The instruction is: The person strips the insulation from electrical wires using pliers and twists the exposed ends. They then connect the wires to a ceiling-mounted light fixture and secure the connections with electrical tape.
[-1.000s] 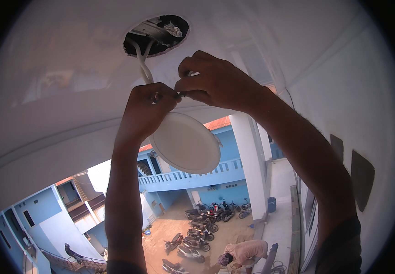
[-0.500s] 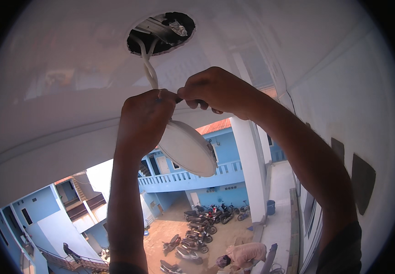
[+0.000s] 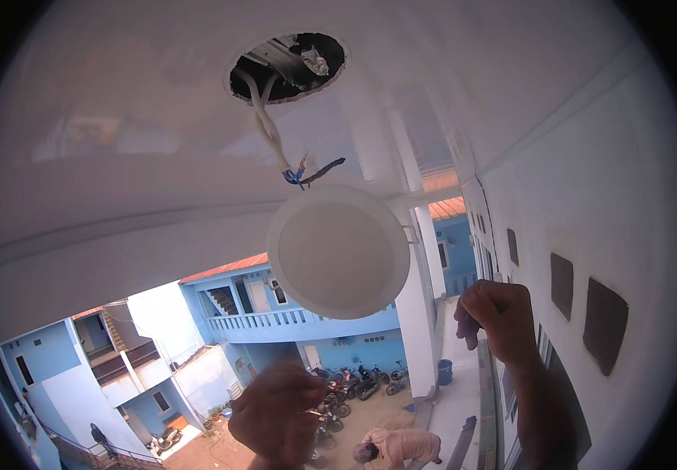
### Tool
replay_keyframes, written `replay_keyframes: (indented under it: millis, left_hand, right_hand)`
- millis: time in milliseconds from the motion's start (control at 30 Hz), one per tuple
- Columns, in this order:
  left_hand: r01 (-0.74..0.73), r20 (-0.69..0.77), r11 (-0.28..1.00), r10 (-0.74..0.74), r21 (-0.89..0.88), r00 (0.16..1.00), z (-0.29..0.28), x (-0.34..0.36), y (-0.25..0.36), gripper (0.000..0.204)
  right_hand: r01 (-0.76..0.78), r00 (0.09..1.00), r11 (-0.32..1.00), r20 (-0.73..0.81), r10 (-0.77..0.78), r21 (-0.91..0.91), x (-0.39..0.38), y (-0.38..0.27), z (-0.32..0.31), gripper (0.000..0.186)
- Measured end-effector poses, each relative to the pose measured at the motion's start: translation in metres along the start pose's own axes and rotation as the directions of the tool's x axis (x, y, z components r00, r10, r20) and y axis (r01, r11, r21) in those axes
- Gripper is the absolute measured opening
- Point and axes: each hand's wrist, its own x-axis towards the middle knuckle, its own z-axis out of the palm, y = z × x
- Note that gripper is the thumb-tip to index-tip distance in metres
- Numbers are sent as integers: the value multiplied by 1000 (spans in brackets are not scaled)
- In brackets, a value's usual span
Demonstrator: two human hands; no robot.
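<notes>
A round white ceiling lamp panel (image 3: pixel 338 254) hangs face toward me below a cut hole (image 3: pixel 287 66) in the ceiling. White cables (image 3: pixel 266 121) come down from the hole, ending in bare blue and copper-coloured wire ends (image 3: pixel 297 174). A dark strip, perhaps tape, sticks out from these ends. Neither hand touches the lamp or cables. My left hand (image 3: pixel 279 415) is low, below the lamp, and smeared by motion. To the lamp's lower right is my right hand (image 3: pixel 501 319), its fingers curled closed; what they hold, if anything, is hidden.
A white wall with dark square patches (image 3: pixel 607 325) runs along the right. Far below, a person (image 3: pixel 401 446) bends over on the walkway near a blue bucket (image 3: pixel 445 372). Several motorbikes (image 3: pixel 366 384) stand in the courtyard. A blue building (image 3: pixel 229 301) with a balcony lies beyond.
Both hands have let go of the wires and dropped, the right one also moving rightward. The wire ends now show, and the lamp has turned from edge-on to face me.
</notes>
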Motion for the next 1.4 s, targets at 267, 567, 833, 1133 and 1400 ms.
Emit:
replay_keyframes:
  millis: [267,567,833,1133,1400]
  left_hand:
    - [779,479,621,-659,-89,580,57,-162,-20,31]
    - [821,610,548,-709,162,353,27,-297,-82,26]
    - [785,639,615,-635,78,434,50,-182,-24,30]
    - [574,483,812,-544,100,686,56,-179,-16,29]
    - [498,448,849,-520,177,727,52,-174,-27,18]
  right_hand:
    - [-298,908,926,232,349,-231,-162,71,4,23]
    - [-126,921,946,319,224,-298,-187,64,13,20]
    - [-43,931,940,327,160,-338,-181,66,9,20]
    - [-466,714,791,359,601,-398,-175,160,0,23]
    - [-91,878,930,412,244,-356,-152,71,22,21]
